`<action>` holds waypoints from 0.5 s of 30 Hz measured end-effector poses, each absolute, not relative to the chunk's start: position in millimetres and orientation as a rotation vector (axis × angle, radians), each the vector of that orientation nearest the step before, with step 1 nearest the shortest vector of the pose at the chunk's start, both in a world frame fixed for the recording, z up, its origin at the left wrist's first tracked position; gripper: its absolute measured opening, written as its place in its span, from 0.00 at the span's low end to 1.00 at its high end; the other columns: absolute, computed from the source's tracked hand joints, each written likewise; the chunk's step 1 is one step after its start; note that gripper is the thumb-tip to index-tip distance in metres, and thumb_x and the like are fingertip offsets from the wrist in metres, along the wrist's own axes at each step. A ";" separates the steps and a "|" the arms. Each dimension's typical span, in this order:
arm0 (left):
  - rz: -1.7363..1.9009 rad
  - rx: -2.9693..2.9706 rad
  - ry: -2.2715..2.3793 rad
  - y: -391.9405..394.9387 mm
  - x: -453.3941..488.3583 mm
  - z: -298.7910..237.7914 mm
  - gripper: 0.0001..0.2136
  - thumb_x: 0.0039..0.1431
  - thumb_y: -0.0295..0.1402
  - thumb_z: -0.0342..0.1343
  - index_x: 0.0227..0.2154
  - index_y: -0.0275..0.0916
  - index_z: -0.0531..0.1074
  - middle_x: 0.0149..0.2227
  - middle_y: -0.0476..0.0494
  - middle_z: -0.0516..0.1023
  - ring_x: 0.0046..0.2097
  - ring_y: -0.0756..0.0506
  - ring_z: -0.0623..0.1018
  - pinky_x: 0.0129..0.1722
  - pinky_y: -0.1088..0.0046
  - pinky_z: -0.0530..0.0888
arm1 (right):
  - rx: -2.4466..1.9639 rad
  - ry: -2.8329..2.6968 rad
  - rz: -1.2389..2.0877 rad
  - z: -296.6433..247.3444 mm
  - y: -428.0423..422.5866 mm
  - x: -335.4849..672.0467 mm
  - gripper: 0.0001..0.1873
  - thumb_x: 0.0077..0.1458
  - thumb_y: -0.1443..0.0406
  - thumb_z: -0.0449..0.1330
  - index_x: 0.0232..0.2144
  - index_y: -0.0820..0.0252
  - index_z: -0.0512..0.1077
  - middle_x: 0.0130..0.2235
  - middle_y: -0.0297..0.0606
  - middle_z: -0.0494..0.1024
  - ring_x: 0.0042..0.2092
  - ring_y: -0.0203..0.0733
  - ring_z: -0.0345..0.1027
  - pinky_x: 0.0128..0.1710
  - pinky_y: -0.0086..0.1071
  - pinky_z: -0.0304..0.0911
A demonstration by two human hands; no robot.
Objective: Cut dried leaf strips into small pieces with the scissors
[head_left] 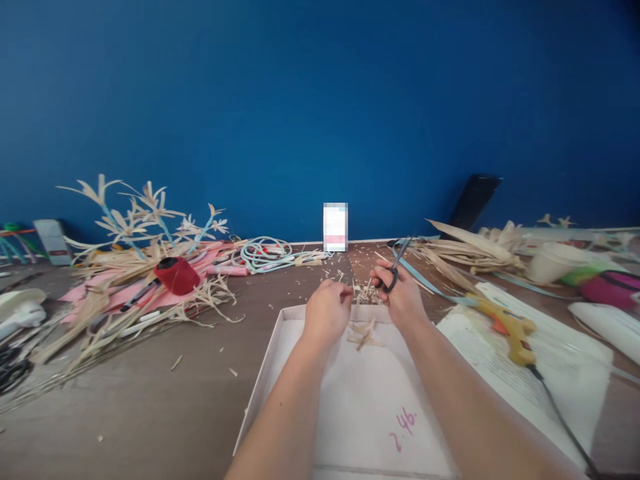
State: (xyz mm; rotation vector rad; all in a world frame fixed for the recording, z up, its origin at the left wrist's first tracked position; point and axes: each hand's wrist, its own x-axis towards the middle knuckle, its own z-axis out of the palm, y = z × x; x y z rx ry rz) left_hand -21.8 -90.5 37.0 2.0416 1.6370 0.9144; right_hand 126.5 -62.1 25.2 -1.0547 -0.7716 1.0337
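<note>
My right hand (396, 293) is closed around a pair of dark-handled scissors (401, 252), with the blades pointing up and away from me. To its left, my left hand (327, 310) is closed, fingertips pressed together; anything in them is too small to make out. Both hands are above the far edge of a shallow white box (370, 400) with "2.46." written in pink. Inside it, near the far wall, lie pale dried leaf strips (364, 333). Small straw-coloured clippings (367, 292) are heaped just beyond that wall, between my hands.
Leaf flowers on blue stems (163, 223), a red object (177, 275) and coiled light-blue cord (265, 255) lie left. On the right, a yellow glue gun (510, 327) with a cable rests on paper (565, 387), near dried leaves (470, 247). A blue wall (320, 120) rises behind.
</note>
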 end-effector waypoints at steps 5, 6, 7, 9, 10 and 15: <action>0.435 2.280 1.507 -100.4 -26.1 45.5 0.07 0.46 0.30 0.51 0.23 0.43 0.74 0.31 0.47 0.74 0.31 0.48 0.72 0.29 0.74 0.63 | -1.048 -0.783 1.051 25.1 -61.7 127.4 0.19 0.38 0.61 0.65 0.36 0.59 0.69 0.26 0.34 0.73 0.25 0.32 0.63 0.13 0.19 0.47; 0.368 2.299 1.481 -102.0 -25.9 46.3 0.07 0.45 0.29 0.51 0.22 0.43 0.74 0.31 0.47 0.74 0.31 0.48 0.72 0.28 0.74 0.62 | -1.053 -0.786 1.054 24.6 -61.4 127.5 0.19 0.38 0.61 0.65 0.36 0.59 0.69 0.26 0.34 0.73 0.25 0.32 0.63 0.13 0.19 0.47; 0.319 2.313 1.459 -103.6 -25.5 46.8 0.07 0.44 0.28 0.51 0.22 0.43 0.74 0.30 0.47 0.75 0.30 0.47 0.72 0.28 0.74 0.62 | -1.061 -0.788 1.055 24.0 -61.1 127.5 0.19 0.38 0.60 0.65 0.36 0.59 0.69 0.26 0.34 0.73 0.25 0.32 0.63 0.13 0.19 0.47; 0.266 2.329 1.431 -106.0 -24.4 47.2 0.08 0.42 0.27 0.50 0.24 0.43 0.75 0.30 0.47 0.76 0.31 0.47 0.72 0.28 0.73 0.63 | -1.074 -0.796 1.051 22.3 -60.5 127.9 0.19 0.39 0.60 0.64 0.36 0.59 0.69 0.26 0.34 0.73 0.26 0.33 0.64 0.14 0.19 0.47; 0.250 2.334 1.424 -107.0 -23.8 47.2 0.09 0.42 0.27 0.50 0.24 0.43 0.75 0.31 0.47 0.76 0.31 0.47 0.72 0.29 0.73 0.63 | -1.078 -0.804 1.048 21.5 -60.3 128.1 0.20 0.39 0.59 0.64 0.37 0.59 0.69 0.26 0.34 0.73 0.26 0.33 0.64 0.14 0.19 0.47; 0.168 2.341 1.415 -109.2 -21.3 46.0 0.09 0.40 0.27 0.51 0.26 0.42 0.74 0.31 0.45 0.76 0.31 0.46 0.73 0.27 0.73 0.63 | -1.098 -0.848 1.042 19.0 -60.1 129.1 0.21 0.40 0.58 0.64 0.38 0.59 0.70 0.27 0.36 0.74 0.27 0.33 0.64 0.15 0.20 0.49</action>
